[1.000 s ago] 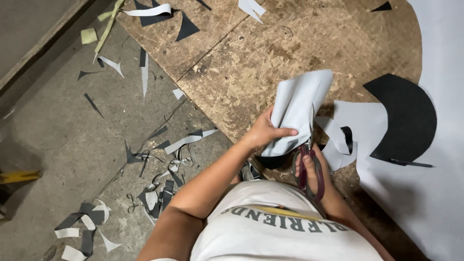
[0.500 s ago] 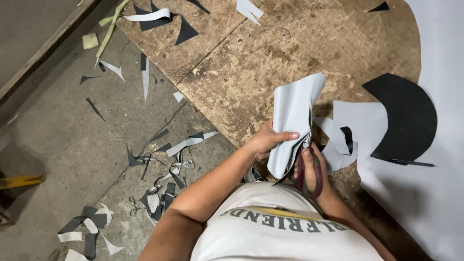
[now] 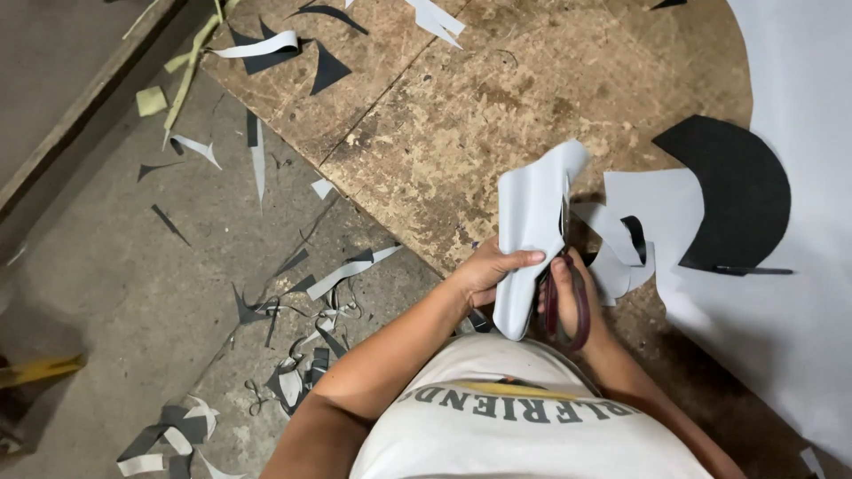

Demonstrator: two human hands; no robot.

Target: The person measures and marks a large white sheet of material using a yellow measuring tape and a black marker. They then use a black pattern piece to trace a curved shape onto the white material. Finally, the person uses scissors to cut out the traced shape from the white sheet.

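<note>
Since a moment ago, the grey piece (image 3: 532, 235) has turned more on its edge and stands taller and thinner, and the left hand (image 3: 486, 269) has slid a little lower on it.

Far left, on the grey floor (image 3: 106, 266), lie small scraps: a yellow bit (image 3: 151, 100) and thin grey and black strips (image 3: 306, 359). More cut strips (image 3: 164, 443) sit near the bottom left corner.

Next comes the brown wooden board (image 3: 461, 106), scratched and stained. A white curl and black pointy bits (image 3: 275, 49) lie at its far left end.

The left hand grips the grey piece at its lower left side, with the fingers (image 3: 519, 259) wrapped shut around it. This piece is held up above the near edge of the board, in front of the person's chest.

Just right of it, the right hand (image 3: 572, 293) is closed through the dark red handles of the scissors (image 3: 564, 306). The blades touch the right edge of the grey piece; how far apart they stand cannot be told.

Right again lies a big pale sheet (image 3: 781, 293) with a black half-round shape (image 3: 741, 191) on it.
</note>
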